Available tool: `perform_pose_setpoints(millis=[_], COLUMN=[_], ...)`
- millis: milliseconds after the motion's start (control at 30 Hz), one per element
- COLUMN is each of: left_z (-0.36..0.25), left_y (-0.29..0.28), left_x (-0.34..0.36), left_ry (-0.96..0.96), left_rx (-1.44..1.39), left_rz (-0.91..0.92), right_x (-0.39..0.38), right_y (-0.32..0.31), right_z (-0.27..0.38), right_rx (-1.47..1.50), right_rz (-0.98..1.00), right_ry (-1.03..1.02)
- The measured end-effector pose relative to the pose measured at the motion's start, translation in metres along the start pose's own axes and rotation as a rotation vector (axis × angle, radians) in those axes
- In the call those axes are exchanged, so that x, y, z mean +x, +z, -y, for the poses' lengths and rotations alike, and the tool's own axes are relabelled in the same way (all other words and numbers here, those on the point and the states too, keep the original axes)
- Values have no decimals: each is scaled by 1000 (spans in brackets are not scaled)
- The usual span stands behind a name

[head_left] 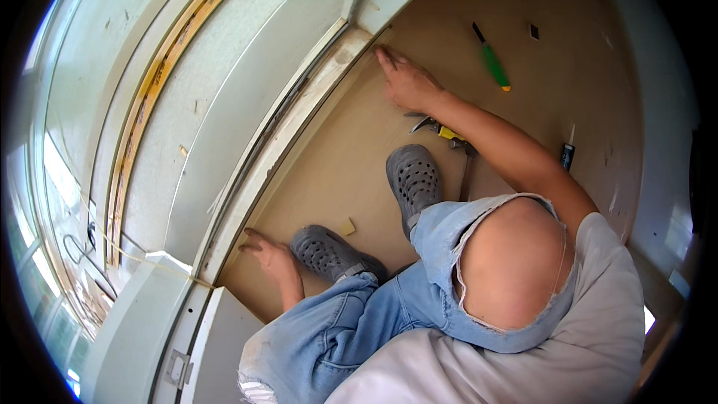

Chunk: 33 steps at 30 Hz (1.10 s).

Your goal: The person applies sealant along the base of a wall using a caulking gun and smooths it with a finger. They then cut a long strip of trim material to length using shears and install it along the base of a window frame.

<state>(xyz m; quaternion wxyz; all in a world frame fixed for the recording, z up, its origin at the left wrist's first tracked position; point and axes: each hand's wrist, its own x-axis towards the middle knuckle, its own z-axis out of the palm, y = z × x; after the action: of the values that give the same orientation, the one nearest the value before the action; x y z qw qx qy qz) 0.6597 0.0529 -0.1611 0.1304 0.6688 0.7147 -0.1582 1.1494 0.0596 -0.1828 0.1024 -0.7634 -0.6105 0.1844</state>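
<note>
Daylight floods in from the left, where the window glass (34, 202) blows out to pale glare. The white door frame (247, 97) catches that light evenly, bright but not washed out. Over the brown floor (336, 172) the light is softer and warmer, with only faint shadows under the grey shoes (413, 179). Focus holds well in the centre. Straight edges bow hard toward the rim, and the corners fall away into black fisheye vignette, slightly smeared.
</note>
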Motion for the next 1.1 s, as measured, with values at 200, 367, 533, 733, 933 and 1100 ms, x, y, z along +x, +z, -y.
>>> perform_pose_setpoints(millis=[200,367,533,733,933,1100], left_z=[3,17,24,17,15,20], left_y=[1,11,11,-7,-3,6], left_x=[-3,-16,2,11,6,2], left_ry=[127,93,40,32,-1,80], left_rx=[-66,-62,-60,-118,-163,-241], left_rz=[-19,-24,-10,2,9,-144], right_x=[-14,-11,-6,22,42,25], right_y=[-2,21,42,31,29,19], right_z=[-6,-20,-23,-94,-128,-127], right_rx=[-76,-79,-93,156,232,602], right_rz=[67,-30,-43,-247,-262,-303], right_ry=[47,-107,-49,173,-1,320])
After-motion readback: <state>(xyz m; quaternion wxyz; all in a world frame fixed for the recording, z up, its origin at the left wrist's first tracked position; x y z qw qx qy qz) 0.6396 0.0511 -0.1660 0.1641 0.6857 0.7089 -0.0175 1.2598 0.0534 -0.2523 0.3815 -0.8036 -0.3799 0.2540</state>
